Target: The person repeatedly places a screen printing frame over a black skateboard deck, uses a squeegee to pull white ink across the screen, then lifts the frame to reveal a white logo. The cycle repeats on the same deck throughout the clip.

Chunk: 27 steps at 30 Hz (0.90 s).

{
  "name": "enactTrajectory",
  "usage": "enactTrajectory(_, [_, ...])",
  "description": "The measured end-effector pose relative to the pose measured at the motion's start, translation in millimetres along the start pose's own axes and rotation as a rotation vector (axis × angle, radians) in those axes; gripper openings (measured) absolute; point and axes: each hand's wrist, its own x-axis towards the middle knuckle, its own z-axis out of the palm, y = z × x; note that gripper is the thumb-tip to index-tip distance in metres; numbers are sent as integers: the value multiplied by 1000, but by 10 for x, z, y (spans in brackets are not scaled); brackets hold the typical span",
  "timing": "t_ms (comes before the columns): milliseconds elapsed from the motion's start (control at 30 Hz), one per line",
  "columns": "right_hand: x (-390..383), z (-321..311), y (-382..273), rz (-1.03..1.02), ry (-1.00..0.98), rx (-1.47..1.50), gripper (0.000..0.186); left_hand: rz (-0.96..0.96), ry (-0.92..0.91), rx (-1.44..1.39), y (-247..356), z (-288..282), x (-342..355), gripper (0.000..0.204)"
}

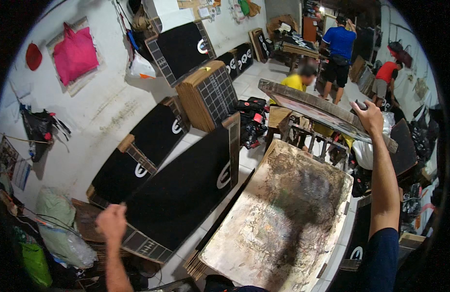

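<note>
My left hand point(111, 219), closed, grips the near left corner of a large black board point(178, 190) with a gridded border and a white emblem, which leans at a slant. My right hand point(368, 116) is raised at the upper right, closed on the top edge of a tilted wooden frame point(307, 100) at a small dark fitting, with a patterned screen beneath. Below the frame a paint-stained pale platen point(264, 224) rests on stacked sheets, with a dark metal hinge support point(312, 136) at its far end.
More black boards point(158, 131) and a board stack point(198, 97) stand along the left wall. Bags point(64, 233) fill the lower left; bundles point(419, 136) crowd the right. A person in yellow point(295, 82), one in blue point(339, 44) and one in red point(386, 73) are further back.
</note>
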Motion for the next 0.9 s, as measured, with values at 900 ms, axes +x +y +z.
enactTrajectory(900, [-268, 92, -62, -6, 51, -28, 77, -312, -279, -524, -745, 1936, -1836, 45])
